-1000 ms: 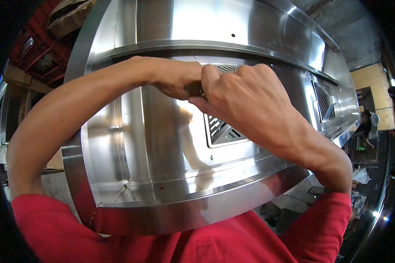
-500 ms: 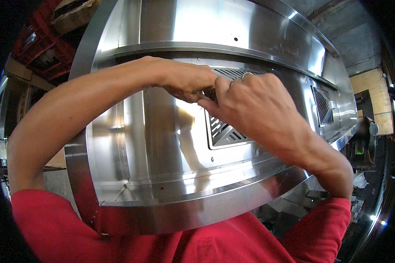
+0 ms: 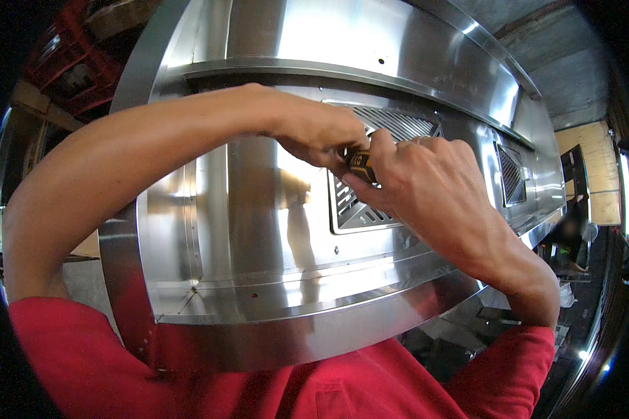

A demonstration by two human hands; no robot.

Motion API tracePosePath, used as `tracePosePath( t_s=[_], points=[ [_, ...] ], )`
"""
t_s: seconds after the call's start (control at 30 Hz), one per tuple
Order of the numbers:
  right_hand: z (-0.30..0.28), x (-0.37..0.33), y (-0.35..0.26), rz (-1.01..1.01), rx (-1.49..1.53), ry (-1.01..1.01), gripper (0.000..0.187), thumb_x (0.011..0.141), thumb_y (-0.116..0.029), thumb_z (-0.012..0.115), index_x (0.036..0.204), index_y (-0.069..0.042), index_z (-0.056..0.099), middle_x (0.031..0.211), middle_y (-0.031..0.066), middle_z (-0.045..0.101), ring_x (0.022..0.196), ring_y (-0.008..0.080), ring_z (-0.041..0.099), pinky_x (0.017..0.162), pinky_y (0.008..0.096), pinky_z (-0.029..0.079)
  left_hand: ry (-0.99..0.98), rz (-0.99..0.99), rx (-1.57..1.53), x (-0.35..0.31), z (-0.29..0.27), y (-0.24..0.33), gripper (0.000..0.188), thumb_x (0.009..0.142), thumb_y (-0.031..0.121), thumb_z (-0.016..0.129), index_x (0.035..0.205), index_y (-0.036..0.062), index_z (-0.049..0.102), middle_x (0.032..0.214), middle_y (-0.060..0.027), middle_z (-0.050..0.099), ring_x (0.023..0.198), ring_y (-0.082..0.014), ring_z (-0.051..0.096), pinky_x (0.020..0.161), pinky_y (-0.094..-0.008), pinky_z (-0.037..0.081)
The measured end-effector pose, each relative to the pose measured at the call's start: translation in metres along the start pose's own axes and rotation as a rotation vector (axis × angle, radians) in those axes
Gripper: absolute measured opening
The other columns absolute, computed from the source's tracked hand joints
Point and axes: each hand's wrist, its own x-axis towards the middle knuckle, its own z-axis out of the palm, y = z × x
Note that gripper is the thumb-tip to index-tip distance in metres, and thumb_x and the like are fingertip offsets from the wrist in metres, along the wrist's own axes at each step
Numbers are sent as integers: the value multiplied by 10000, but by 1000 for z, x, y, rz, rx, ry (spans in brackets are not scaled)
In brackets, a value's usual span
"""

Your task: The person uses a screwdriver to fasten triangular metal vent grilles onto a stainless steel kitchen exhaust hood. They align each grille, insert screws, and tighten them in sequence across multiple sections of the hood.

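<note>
Between my hands is a black-and-yellow tool handle [image 3: 360, 166], mostly covered by fingers, so its working end cannot be seen. My right hand [image 3: 426, 174], with a ring on one finger, is closed round it. Fingers curled, my left hand [image 3: 321, 129] meets the handle's other end; its grip there is partly hidden. Both hands are in front of a square slotted vent panel [image 3: 391, 122] set in a large shiny stainless-steel casing [image 3: 251, 209] shaped like a hood. The hands cover the middle of that panel.
A second slotted panel [image 3: 512, 174] sits further right in the casing. A raised metal lip [image 3: 272, 70] crosses above my hands, and a broad steel rim [image 3: 279, 342] runs close to my body. Red metal framework [image 3: 70, 70] stands at the far left. A person [image 3: 573, 227] is at the far right.
Both hands have shifted slightly right, and a gap between them now shows the black-and-yellow handle. The view has moved a little too.
</note>
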Motion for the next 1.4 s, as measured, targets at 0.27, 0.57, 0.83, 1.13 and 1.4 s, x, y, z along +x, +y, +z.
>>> tracePosePath(
  t_s=[0.27,0.57,0.83,1.13,1.4],
  points=[
    [1,5,26,-458,-125,36,274,979,-185,730,1215,-78,639,1076,144,687,1061,269,753,786,389,650,5,-20,-21,1,-1,2,224,933,108,763,1124,-6,735,916,-151,762,847,-302,713,794,-462,557],
    [14,12,18,10,103,20,334,1046,-340,717,1112,-21,640,650,73,723,540,290,714,552,419,588,89,-99,192,-6,-16,9,367,871,-27,714,1238,-43,701,1048,-235,768,973,-377,734,913,-473,571],
    [-13,19,16,-549,-160,29,388,978,-121,756,1329,16,661,1158,187,694,1182,338,703,919,405,675,379,-217,339,-29,-41,-7,452,869,-58,616,1308,6,699,1010,-272,748,939,-433,729,838,-484,565],
    [-4,34,26,52,164,-206,522,1043,-391,634,785,53,725,674,290,683,713,469,739,709,552,614,381,-248,479,-30,-46,31,446,850,-36,641,1285,33,712,1004,-270,749,938,-445,743,829,-541,578],
    [-12,30,52,-481,132,-104,273,984,-20,629,1252,26,663,1321,241,596,1157,413,695,1005,466,594,402,-271,510,-30,-46,13,297,887,6,640,1172,28,721,997,-255,762,942,-449,753,812,-530,599]
  ],
)
